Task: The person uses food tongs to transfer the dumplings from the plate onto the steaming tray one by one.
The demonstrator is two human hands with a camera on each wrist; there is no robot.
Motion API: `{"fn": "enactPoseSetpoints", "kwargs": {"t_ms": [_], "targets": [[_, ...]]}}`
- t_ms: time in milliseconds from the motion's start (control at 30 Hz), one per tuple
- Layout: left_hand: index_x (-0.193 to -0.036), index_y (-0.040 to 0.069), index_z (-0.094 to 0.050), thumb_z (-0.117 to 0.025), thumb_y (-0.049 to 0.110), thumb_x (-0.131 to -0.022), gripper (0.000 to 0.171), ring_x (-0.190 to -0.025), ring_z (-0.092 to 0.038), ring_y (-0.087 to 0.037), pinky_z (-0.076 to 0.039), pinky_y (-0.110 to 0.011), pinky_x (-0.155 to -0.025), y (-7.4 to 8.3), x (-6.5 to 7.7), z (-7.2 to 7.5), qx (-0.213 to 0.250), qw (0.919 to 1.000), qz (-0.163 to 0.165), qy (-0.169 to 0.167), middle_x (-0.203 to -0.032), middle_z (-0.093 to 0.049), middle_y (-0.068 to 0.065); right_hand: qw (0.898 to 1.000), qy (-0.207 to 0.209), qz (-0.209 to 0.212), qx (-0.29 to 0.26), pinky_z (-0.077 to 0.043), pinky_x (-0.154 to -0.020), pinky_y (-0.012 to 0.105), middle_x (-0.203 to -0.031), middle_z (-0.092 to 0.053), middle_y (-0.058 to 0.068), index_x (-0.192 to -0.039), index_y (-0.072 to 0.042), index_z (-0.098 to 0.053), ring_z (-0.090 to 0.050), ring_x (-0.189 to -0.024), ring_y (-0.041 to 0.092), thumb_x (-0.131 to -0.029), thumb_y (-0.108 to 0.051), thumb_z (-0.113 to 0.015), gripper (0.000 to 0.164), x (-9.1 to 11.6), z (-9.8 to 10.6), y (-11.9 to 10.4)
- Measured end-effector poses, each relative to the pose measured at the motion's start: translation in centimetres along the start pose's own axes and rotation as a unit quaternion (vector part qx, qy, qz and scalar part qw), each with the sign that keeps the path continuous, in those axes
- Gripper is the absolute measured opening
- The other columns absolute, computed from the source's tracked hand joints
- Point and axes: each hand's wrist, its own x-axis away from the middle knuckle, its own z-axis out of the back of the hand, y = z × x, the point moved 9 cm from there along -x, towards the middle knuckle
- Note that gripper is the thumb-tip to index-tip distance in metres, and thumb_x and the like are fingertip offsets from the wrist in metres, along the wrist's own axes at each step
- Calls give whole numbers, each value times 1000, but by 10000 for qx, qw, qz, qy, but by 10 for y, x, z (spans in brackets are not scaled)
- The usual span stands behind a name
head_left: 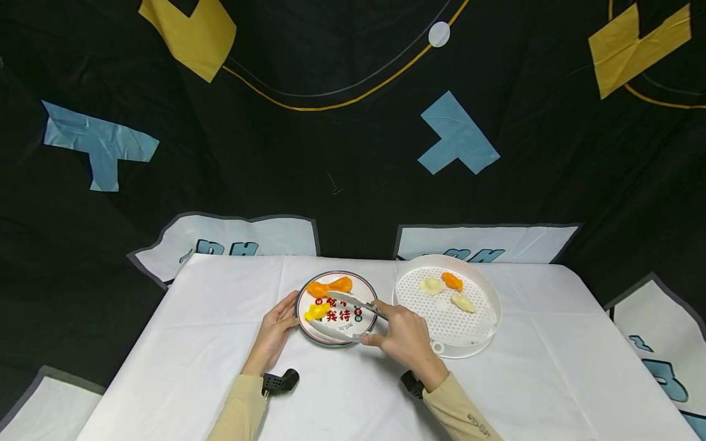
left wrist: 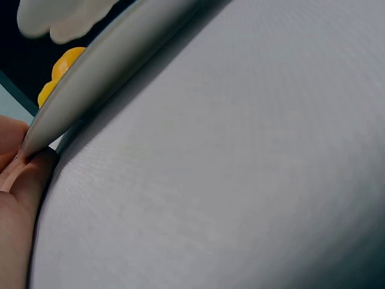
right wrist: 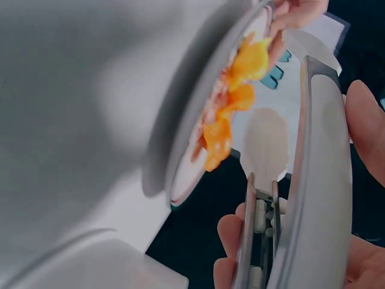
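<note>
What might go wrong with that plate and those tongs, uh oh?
The left hand holds the plate only by its edge, so if it tips, the yellow piece and the orange food might slide off.
The tongs in the right hand are spread apart near the yellow piece; squeezing it crookedly might make it pop out.
And the round white tray is close beside the right hand, so a careless swing might bump it.

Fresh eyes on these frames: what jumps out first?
Bright orange and yellow pieces on the round plate, whose rim the left hand grips. Over it, the right hand holds spread tongs. To the plate's right, a white perforated tray bears an orange piece and two pale pieces.
</note>
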Motion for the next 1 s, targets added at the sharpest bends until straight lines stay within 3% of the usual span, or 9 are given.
{"fn": "enactPoseSetpoints", "kwargs": {"t_ms": [333,500,767,1000], "targets": [[-149,-4,-22,-42,-15,-88,66,-141,-22,-26,-31,-26,-109,-1,0,0,-45,10000,28,6,-155,-19,-19,9996,-263,12,-55,-50,-57,31,-105,-70,9,-120,-6,-66,-64,-81,20,-67,-43,-83,67,-7,-21,5],[-149,-3,-23,-42,-15,-88,66,-141,-23,-25,-31,-25,-108,-1,0,1,-81,9999,63,79,-154,-21,-18,9985,-526,-60,-169,-48,-57,30,-87,-68,6,-124,-6,-64,-57,-74,16,-70,-41,-81,66,-13,-29,9],[-149,-4,-21,-41,-17,-87,66,-141,-22,-26,-31,-25,-108,-1,-1,1,-18,10000,46,39,-154,-19,-19,9960,-834,46,-303,-52,-74,39,-109,-68,9,-124,-6,-64,-62,-88,22,-76,-35,-78,58,-27,-35,3],[-149,-6,-20,-40,-18,-87,66,-141,-21,-26,-31,-24,-108,0,-2,0,85,9999,-46,-59,-154,-18,-21,9974,-678,119,-205,-49,-63,33,-100,-70,6,-118,-10,-68,-60,-80,19,-76,-34,-79,49,-30,-34,3]]}}
